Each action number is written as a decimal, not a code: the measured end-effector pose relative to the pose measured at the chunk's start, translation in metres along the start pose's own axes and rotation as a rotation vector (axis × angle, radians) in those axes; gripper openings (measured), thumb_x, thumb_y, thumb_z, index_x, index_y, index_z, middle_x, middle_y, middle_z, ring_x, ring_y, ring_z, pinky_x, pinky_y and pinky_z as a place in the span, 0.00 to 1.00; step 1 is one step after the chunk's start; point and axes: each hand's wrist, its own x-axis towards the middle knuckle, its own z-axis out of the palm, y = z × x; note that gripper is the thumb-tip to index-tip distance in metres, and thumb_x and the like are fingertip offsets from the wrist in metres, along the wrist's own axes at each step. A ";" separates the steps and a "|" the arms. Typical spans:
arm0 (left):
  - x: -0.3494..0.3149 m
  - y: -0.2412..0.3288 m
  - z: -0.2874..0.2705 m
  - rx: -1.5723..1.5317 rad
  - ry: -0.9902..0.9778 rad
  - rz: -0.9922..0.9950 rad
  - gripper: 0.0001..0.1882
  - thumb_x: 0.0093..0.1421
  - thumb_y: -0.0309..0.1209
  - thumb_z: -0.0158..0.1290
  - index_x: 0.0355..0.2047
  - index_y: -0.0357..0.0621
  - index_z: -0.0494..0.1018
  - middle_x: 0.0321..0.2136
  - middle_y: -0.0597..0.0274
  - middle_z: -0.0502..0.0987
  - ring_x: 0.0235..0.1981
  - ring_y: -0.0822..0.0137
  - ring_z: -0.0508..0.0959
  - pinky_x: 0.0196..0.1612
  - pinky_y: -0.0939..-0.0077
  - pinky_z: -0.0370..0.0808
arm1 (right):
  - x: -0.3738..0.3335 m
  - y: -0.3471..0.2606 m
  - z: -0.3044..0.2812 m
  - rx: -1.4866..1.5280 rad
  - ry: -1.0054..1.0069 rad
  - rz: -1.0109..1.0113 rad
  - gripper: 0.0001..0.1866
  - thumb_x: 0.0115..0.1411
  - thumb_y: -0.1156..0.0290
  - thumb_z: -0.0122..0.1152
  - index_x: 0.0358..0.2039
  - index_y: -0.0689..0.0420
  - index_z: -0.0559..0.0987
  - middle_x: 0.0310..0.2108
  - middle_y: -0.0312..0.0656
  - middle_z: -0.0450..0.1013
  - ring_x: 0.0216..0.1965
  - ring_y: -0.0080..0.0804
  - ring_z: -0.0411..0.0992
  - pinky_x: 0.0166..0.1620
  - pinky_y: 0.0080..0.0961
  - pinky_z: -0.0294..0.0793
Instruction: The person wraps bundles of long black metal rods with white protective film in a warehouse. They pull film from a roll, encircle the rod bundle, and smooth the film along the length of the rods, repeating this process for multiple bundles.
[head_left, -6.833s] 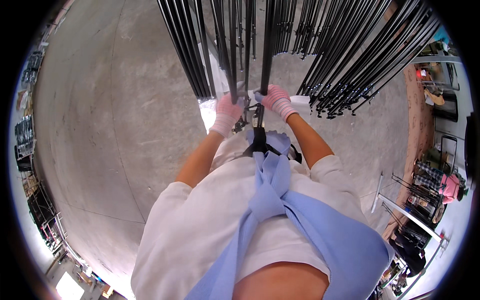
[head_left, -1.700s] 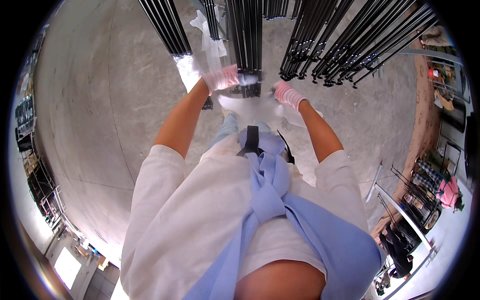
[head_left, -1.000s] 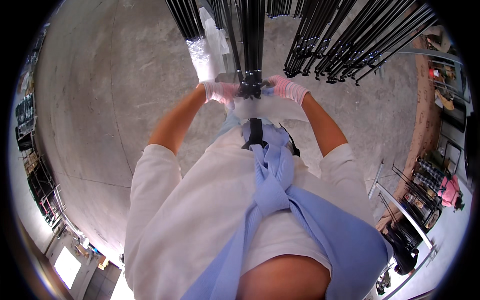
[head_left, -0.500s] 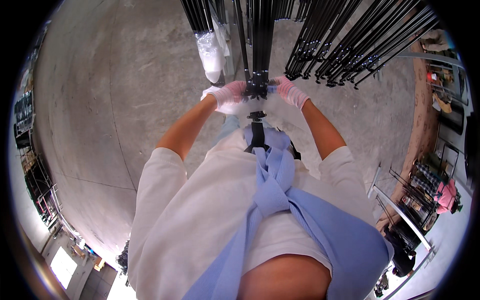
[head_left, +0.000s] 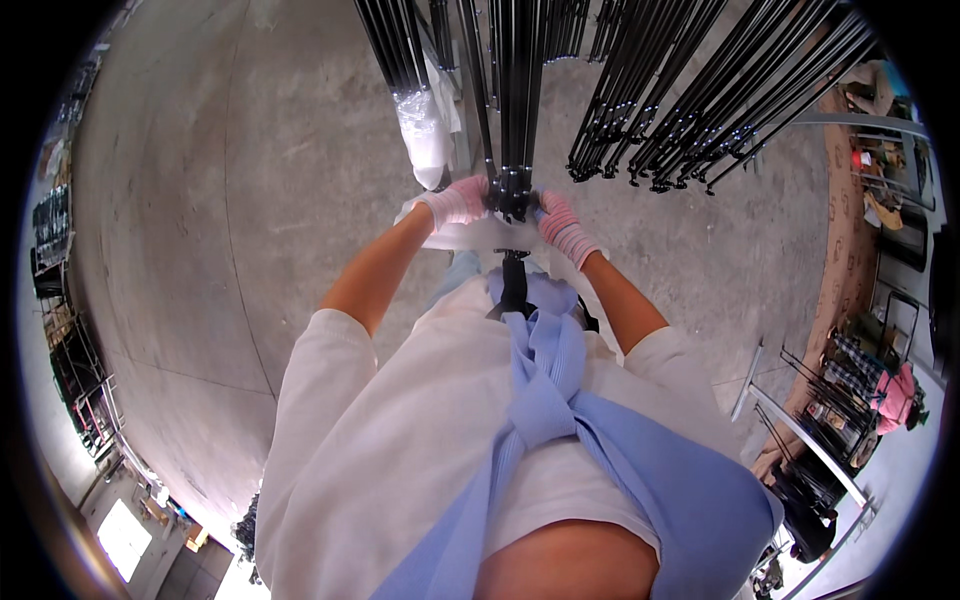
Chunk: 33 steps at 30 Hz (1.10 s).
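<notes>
Concrete floor (head_left: 200,200) below; racks of hanging black rods (head_left: 700,90) ahead. Central rod bundle (head_left: 512,90) hangs near-vertical, long axis running away upward, lower end at chest height. Left hand (head_left: 455,203) and right hand (head_left: 560,225), both gloved, clasp that end over clear plastic wrap (head_left: 475,236). Advice: keep grip even, bundle plumb.

Black pole bundle (head_left: 512,120) cut off at top edge; fingertips hidden behind it
</notes>
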 end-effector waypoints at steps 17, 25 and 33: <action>-0.034 0.028 0.014 -0.104 0.107 -0.002 0.08 0.45 0.22 0.43 0.13 0.47 0.58 0.06 0.71 0.55 0.07 0.77 0.57 0.09 0.83 0.52 | -0.010 -0.006 -0.001 0.506 -0.077 -0.057 0.16 0.44 0.64 0.58 0.31 0.60 0.69 0.26 0.48 0.68 0.28 0.37 0.66 0.34 0.27 0.65; -0.025 0.019 0.017 0.032 0.191 -0.011 0.07 0.43 0.21 0.43 0.13 0.44 0.58 0.06 0.67 0.56 0.08 0.75 0.56 0.10 0.79 0.53 | -0.013 -0.040 -0.027 0.060 -0.112 -0.014 0.17 0.47 0.57 0.51 0.33 0.54 0.73 0.29 0.47 0.70 0.33 0.45 0.67 0.36 0.30 0.66; -0.038 0.037 -0.016 0.588 -0.056 0.123 0.06 0.40 0.21 0.44 0.12 0.40 0.59 0.07 0.63 0.57 0.09 0.73 0.55 0.11 0.75 0.54 | -0.002 -0.074 -0.066 -0.395 -0.289 -0.156 0.13 0.48 0.62 0.48 0.32 0.52 0.73 0.30 0.47 0.70 0.33 0.45 0.68 0.34 0.33 0.67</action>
